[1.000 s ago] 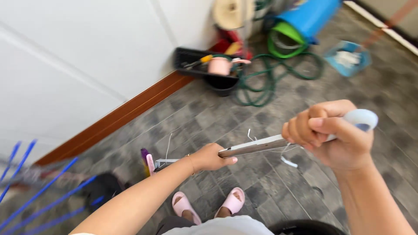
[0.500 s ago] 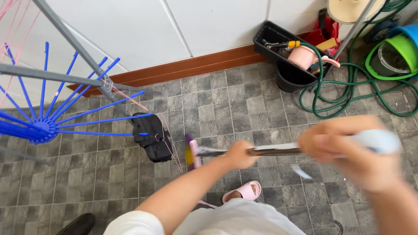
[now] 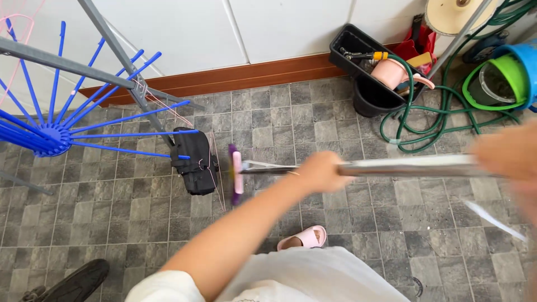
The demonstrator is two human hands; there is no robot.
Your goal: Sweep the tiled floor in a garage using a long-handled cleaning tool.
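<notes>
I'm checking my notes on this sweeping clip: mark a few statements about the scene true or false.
1. Both hands grip the metal broom handle. True: left hand mid-shaft, right hand near the top.
2. The broom head is pink and purple. True.
3. The hose is red. False: it is green.
4. The black bag lies right of the broom head. False: it lies left of it.
5. The floor is wooden. False: grey tiles.
</notes>
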